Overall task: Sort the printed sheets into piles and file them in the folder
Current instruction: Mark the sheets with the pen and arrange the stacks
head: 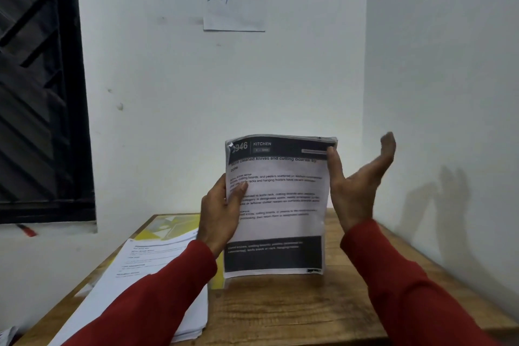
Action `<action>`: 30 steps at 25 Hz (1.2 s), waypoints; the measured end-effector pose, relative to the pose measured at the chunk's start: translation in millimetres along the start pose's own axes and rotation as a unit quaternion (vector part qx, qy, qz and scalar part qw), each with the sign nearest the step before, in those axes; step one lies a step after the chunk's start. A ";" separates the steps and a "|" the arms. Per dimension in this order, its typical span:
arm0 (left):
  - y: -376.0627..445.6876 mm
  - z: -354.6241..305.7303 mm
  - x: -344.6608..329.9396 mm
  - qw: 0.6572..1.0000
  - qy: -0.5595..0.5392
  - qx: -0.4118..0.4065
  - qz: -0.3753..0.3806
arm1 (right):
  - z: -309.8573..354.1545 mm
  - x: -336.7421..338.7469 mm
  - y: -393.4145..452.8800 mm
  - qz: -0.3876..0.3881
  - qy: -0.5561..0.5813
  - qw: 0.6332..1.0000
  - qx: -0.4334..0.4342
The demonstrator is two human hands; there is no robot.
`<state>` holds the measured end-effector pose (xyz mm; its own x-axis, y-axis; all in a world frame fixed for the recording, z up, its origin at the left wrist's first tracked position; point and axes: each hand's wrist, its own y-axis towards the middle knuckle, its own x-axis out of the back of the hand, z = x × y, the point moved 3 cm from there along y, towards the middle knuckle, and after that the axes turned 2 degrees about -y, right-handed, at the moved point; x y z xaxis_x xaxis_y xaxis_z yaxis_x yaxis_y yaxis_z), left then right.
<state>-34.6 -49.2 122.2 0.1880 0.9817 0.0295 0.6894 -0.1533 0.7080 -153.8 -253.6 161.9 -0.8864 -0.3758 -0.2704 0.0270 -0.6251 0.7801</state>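
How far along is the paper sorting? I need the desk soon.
Done: one pile of white printed sheets lies on the wooden table, over a yellow folder. In hand: the left hand grips a standing bundle of printed sheets headed KITCHEN; the right hand is open beside its edge. Left: sorting that bundle and filing; nothing visibly sits inside the folder.

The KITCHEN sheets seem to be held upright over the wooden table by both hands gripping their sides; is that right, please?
Not quite: only the left hand grips the KITCHEN sheets. The right hand is open beside their right edge, as the head view shows. They are upright over the wooden table.
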 end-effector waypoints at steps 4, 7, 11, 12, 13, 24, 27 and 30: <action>0.3 2.1 -3.4 1.000 0.005 -0.003 -0.001 | -16.1 -4.0 -8.6 0.145 0.088 0.975 -0.142; -0.8 -0.3 -5.4 1.000 0.008 -0.001 0.003 | -10.5 -11.4 -12.1 0.261 0.056 0.958 -0.106; -1.2 -1.7 -5.2 1.000 0.014 -0.004 0.006 | -5.5 -14.1 -11.8 0.280 0.081 0.952 -0.093; -1.7 -2.0 -5.3 1.000 0.011 -0.004 0.007 | -5.8 -14.3 -11.5 0.284 0.095 0.949 -0.099; -1.9 -2.5 -5.2 1.000 0.010 -0.005 0.008 | -6.1 -14.9 -11.7 0.290 0.107 0.945 -0.107; -5.7 -8.9 -8.9 0.997 0.066 -0.041 0.016 | 85.3 -59.1 -37.5 0.245 -0.215 0.913 0.245; -8.1 -11.1 -7.5 0.995 0.088 -0.046 0.013 | 87.8 -85.7 -41.3 0.260 -0.253 0.898 0.248; -10.2 -10.5 -6.0 0.998 0.043 -0.032 0.024 | 85.0 -97.6 -39.1 0.238 -0.236 0.907 0.255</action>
<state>-50.1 -52.3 122.3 0.1573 0.9799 0.1223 0.6348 -0.1952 0.7476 -107.7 -134.3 205.8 -0.9326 -0.1099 0.3436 0.3482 -0.0250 0.9371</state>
